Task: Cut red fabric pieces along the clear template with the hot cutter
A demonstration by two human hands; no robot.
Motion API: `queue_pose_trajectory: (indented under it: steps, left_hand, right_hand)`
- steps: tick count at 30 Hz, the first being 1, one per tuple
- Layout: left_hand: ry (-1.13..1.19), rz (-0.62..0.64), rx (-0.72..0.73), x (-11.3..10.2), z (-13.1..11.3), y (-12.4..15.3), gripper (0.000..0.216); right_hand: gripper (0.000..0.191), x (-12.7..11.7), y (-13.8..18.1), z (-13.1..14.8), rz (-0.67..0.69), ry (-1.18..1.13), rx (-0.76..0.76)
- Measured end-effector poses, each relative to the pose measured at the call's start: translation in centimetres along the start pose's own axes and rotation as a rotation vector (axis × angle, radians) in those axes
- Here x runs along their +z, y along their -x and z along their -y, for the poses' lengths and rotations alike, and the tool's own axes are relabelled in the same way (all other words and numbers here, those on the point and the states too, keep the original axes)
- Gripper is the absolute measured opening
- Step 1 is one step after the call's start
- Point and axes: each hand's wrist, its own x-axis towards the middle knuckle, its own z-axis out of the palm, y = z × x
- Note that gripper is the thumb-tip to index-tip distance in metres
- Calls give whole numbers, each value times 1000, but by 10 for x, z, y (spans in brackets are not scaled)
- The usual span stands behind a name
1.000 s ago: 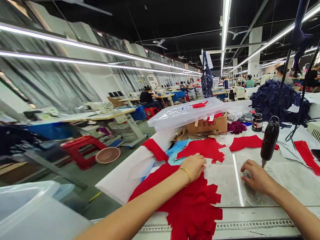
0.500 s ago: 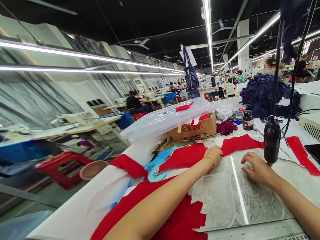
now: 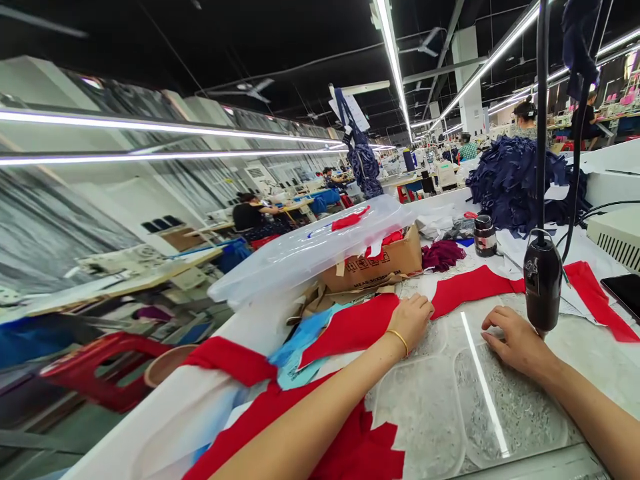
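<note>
My left hand (image 3: pixel 414 321), with a yellow bangle at the wrist, rests at the end of a red fabric piece (image 3: pixel 357 323). Its fingers are pressed together on the cloth, their tips partly hidden. A second red fabric strip (image 3: pixel 467 290) runs from those fingertips to the right, behind the black hanging tool (image 3: pixel 542 287). Just left of that tool, my right hand (image 3: pixel 517 341) hovers over or lies on the clear table cover (image 3: pixel 425 400); I cannot tell which. Its thumb and fingers are bent but apart, with nothing between them. More red cloth (image 3: pixel 357 440) lies under my left forearm.
A cardboard box (image 3: pixel 385 263) stands beyond my left hand, a clear plastic lid (image 3: pixel 300 250) leaning over it. At the back are a dark jar (image 3: pixel 484 237) and a navy fabric heap (image 3: pixel 520 180). A phone (image 3: pixel 623 295) lies at the right edge. A red stool (image 3: pixel 100 373) stands left.
The view has shifted, so the table and background sit further left. My left hand still touches the red fabric, and my right hand stays beside the hanging tool.
</note>
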Motion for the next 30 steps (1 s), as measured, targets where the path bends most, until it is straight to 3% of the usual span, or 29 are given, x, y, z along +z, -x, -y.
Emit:
queue_pose_trajectory:
  steps: [10,21,24,30]
  left_hand:
    - [-30,35,31,7,-1,-4,22]
    - [-16,-108,58,0,-1,4,11]
    - [22,-188,96,-9,-13,13,13]
    - [120,-260,229,-34,-54,54,18]
  right_hand:
    - [8,-1,1,3,-8,9,-1]
    - [9,-1,3,3,-9,4,1]
    - [9,0,3,2,-38,19,-7]
    - [44,4,4,6,-69,100,-142]
